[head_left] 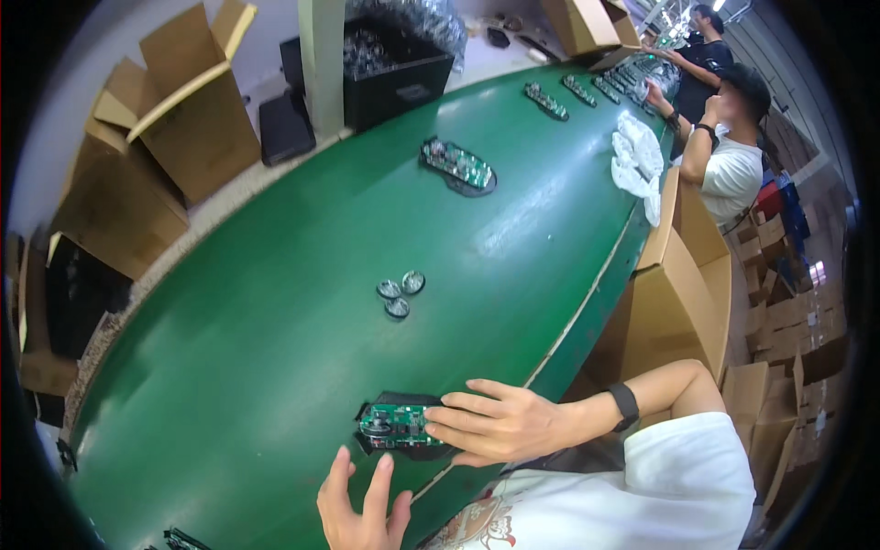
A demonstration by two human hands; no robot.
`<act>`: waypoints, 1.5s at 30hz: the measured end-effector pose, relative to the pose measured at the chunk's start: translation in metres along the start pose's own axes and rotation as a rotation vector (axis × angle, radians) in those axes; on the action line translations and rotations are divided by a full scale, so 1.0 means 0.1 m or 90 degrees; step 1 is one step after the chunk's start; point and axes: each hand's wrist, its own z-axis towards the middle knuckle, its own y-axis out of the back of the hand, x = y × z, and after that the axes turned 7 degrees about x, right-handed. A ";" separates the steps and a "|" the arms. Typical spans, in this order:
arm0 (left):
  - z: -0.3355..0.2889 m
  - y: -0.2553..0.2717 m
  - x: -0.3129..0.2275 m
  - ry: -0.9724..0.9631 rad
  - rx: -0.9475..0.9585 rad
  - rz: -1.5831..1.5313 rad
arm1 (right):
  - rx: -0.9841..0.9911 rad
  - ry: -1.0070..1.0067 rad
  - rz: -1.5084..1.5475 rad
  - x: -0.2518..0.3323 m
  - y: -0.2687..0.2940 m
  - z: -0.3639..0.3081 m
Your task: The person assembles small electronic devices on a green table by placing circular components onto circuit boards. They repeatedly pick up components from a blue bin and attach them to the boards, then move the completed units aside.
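A green circuit board (pixel 401 423) lies in a black plastic housing (pixel 374 401) near the belt's close edge. My right hand (pixel 500 423) reaches in from the right, its fingers stretched flat over the right end of the board and touching it. Just below the board is my left hand (pixel 362 511), palm up, fingers apart and holding nothing. Beyond the board sit three small round parts with dark rims and shiny, clear-looking faces (pixel 397 309), grouped close together. Part of the housing is hidden under my right hand.
Farther along the green belt (pixel 275 302) lies another board in a housing (pixel 458 167), with several more beyond. A white plastic bag (pixel 637 160) rests by the right edge. Cardboard boxes (pixel 197 119) and a black bin (pixel 394 87) stand alongside. Two people work at the far right.
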 end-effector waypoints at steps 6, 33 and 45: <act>-0.20 0.05 0.03 0.057 -0.057 -0.006 | -0.017 0.032 0.014 -0.07 -0.17 0.20; -1.63 0.59 1.10 0.529 -0.185 0.210 | 0.144 -0.262 0.069 -1.23 0.48 0.69; -0.46 0.12 0.44 0.285 -0.071 0.218 | 0.197 -0.039 0.230 -0.75 0.15 1.18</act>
